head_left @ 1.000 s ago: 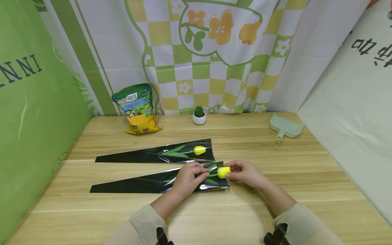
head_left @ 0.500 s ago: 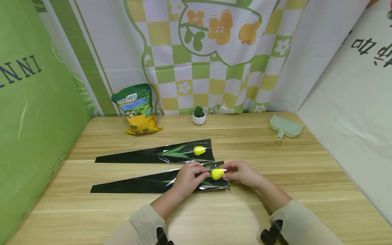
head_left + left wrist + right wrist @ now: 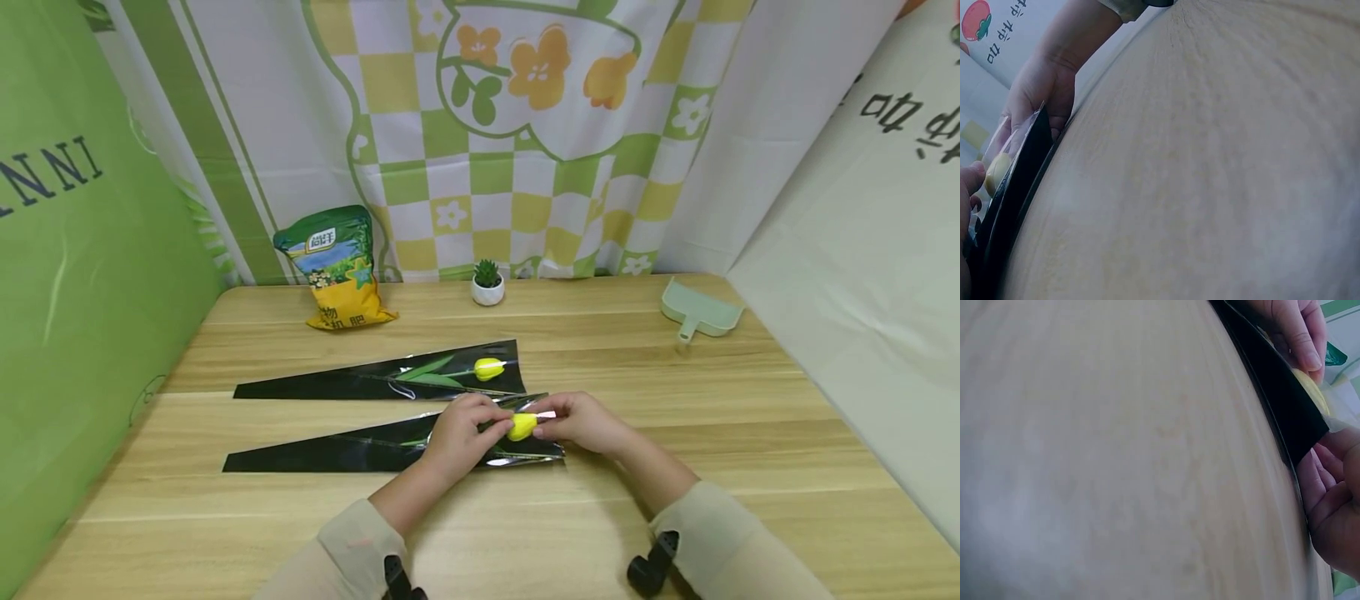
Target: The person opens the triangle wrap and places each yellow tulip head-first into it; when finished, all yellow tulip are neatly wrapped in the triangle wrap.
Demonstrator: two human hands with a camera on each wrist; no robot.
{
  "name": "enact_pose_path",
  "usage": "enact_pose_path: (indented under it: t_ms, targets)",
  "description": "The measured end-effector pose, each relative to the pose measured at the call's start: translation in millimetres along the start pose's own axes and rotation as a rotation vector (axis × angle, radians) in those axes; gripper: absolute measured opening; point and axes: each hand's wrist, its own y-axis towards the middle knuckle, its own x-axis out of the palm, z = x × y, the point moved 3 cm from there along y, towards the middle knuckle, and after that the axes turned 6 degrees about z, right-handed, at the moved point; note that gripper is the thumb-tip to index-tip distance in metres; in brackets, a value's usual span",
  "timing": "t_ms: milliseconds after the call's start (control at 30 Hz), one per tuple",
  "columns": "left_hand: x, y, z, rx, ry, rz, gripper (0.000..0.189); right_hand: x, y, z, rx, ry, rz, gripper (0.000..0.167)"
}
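Note:
A yellow tulip [image 3: 522,427] lies at the wide end of the nearer black-and-clear flower sleeve [image 3: 322,454]. My left hand [image 3: 467,433] bends over this sleeve and pinches at the tulip's base with thumb and index finger; the stem below is largely hidden by the hand. At the sleeve's open right end, my right hand [image 3: 581,423] holds the clear film with bent fingers, thumb close to the petals' tip. The right wrist view shows its fingers [image 3: 1329,469] around the black corner. Farther back lies a second sleeve [image 3: 315,383] with another yellow tulip [image 3: 489,368] inside.
A green and yellow bag [image 3: 337,271] stands at the back left of the wooden table [image 3: 615,533]. Behind the sleeves is a small potted succulent [image 3: 487,283]. A pale green dustpan [image 3: 699,311] lies at the back right. A checked curtain [image 3: 450,192] hangs behind.
The nearer tulip has slid left, deeper into its sleeve, up to my left fingertips. My right hand has moved left with it. My left hand has hardly moved.

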Motion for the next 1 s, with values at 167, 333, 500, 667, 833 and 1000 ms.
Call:
enact_pose_path:
  t_ms: [167,333,500,667,833,1000]
  targets:
    - [0.0,0.7,0.3,0.006,-0.007,0.005,0.013,2.6,3.3,-0.2,0.015,-0.058,0.031,0.034]
    - [-0.2,1.1,0.6,0.005,-0.016,0.005,0.013,6.9,5.3,-0.2,0.012,-0.014,0.025,0.036]
    - [0.0,1.1,0.3,0.005,-0.017,-0.001,0.013,7.9,5.3,-0.2,0.01,0.017,0.024,0.038]
    - [-0.1,1.4,0.6,0.004,-0.022,-0.009,0.013,1.7,2.3,0.0,0.029,-0.03,0.043,0.04]
    - [-0.4,1.6,1.4,-0.006,-0.016,-0.027,0.014,-7.1,-1.6,3.1,0.057,-0.001,0.055,0.043]
    - [-2.0,1.8,1.7,-0.04,-0.005,-0.054,0.02,-22.2,-4.0,6.3,0.09,0.039,0.151,0.045]
